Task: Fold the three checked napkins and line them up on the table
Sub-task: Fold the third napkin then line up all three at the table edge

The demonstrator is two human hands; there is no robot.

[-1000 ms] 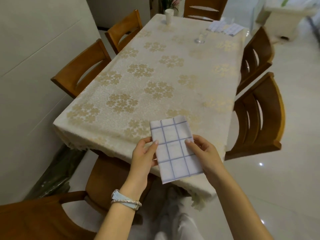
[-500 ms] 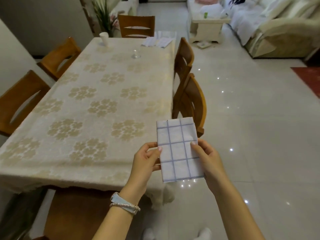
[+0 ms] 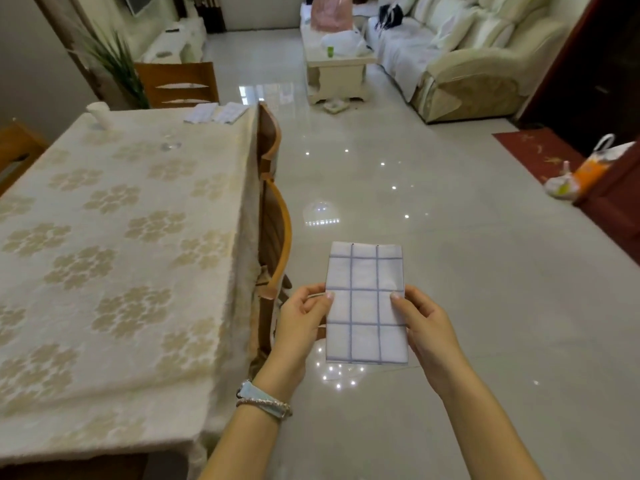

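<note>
Checked napkin (image 3: 365,303), white with thin blue-grey lines, is folded to a tall rectangle. It is held in the air in front of the person, over the shiny tiled floor (image 3: 467,271) and to the right of the counter (image 3: 114,244), touching neither. The left hand (image 3: 301,320) pinches its left long edge about halfway down, with the thumb flat on the top face and the other fingers curled behind the cloth. The right hand (image 3: 427,327) grips the right long edge at the same height in the same manner, thumb on top and fingers underneath. Both hands are thus closed on the napkin. Its upper half stands free above the thumbs, and its lower edge hangs level between the wrists. A watch and bracelet (image 3: 263,403) sit on the left wrist.

The counter's right edge, draped in a cream cloth with gold flower clusters, runs just left of the left hand. Two wooden chairs (image 3: 277,233) are tucked tight against it. A wide run of patterned cloth stretches from the near edge to the far end. There two pale flat pieces (image 3: 216,113) lie side by side, possibly folded napkins, though they are too small to be sure. A clear glass (image 3: 169,143) and a white cup (image 3: 100,114) stand near them. Broad floor spreads right of the napkin and beyond it, as far as a low table (image 3: 334,69), a sofa (image 3: 467,53), a red rug (image 3: 540,154) and some bags (image 3: 585,174) at the right.
</note>
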